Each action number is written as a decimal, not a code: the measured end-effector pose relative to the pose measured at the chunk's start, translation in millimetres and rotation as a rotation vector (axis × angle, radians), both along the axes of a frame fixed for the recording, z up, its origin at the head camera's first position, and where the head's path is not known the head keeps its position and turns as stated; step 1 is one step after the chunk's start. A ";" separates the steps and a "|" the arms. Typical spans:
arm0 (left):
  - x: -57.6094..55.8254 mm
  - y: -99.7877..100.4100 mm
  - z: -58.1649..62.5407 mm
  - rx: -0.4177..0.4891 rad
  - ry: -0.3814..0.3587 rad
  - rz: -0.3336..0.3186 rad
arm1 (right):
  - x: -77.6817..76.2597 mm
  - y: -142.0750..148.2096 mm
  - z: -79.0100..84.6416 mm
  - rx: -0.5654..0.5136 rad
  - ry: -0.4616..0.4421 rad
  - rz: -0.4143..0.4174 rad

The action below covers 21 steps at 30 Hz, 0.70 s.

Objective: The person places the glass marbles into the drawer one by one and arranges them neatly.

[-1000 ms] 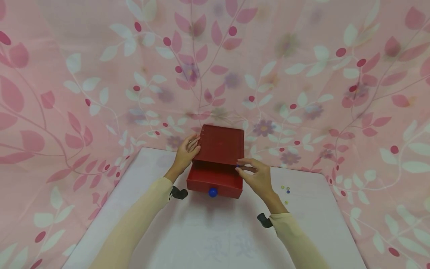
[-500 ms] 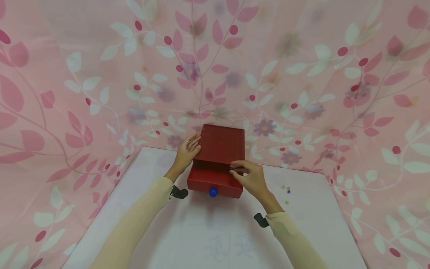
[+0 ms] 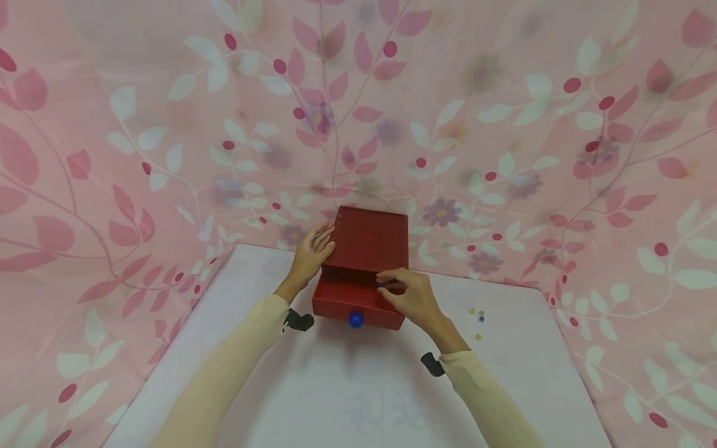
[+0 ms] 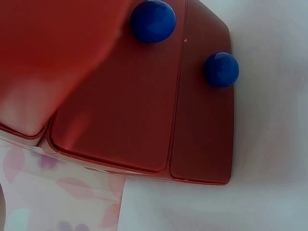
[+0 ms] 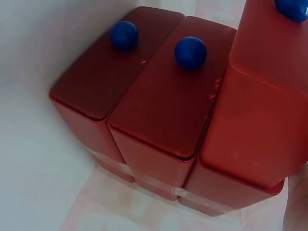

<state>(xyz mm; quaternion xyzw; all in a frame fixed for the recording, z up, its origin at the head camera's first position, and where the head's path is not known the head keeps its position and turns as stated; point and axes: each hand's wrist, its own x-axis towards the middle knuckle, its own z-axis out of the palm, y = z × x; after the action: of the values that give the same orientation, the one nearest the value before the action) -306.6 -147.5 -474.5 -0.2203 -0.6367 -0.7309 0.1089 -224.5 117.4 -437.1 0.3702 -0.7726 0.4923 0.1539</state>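
A red drawer cabinet (image 3: 372,239) stands at the back of the table, its top drawer (image 3: 338,306) pulled out toward me. My left hand (image 3: 310,254) lies against the cabinet's left side with its fingers extended. Over the right part of the drawer, my right hand (image 3: 411,295) pinches a small blue marble (image 3: 381,285) between thumb and fingertips. A round blue knob (image 3: 355,320) sits on the drawer's front. The left wrist view shows two lower drawers (image 4: 120,110), both pushed in. Little of the right hand (image 5: 296,207) shows in its own wrist view.
Several small yellow-green and blue marbles (image 3: 480,318) lie on the white tabletop (image 3: 504,367) to the right. A pink floral cloth (image 3: 358,124) hangs close behind the cabinet. Clear tape (image 5: 180,191) runs along the cabinet's side.
My right hand has moved left and slightly down with the blue marble, from the cabinet's right front corner to over the open drawer. The left hand has stayed in place.
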 end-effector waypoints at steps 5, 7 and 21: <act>-0.3 -0.7 -0.4 -0.011 -0.005 0.004 | -15.0 3.5 -21.9 0.018 -0.003 -0.002; -0.8 -1.0 -0.6 -0.016 0.000 0.006 | -20.2 5.2 -28.9 0.025 -0.004 0.000; -0.1 -0.5 0.1 -0.015 0.003 0.002 | -20.7 9.2 -27.1 0.140 -0.027 0.018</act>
<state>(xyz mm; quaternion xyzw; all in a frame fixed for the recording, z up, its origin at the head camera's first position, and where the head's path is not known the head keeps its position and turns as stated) -306.7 -148.1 -474.4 -0.2215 -0.6423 -0.7256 0.1091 -245.2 126.5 -464.2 0.3802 -0.8039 0.4433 0.1127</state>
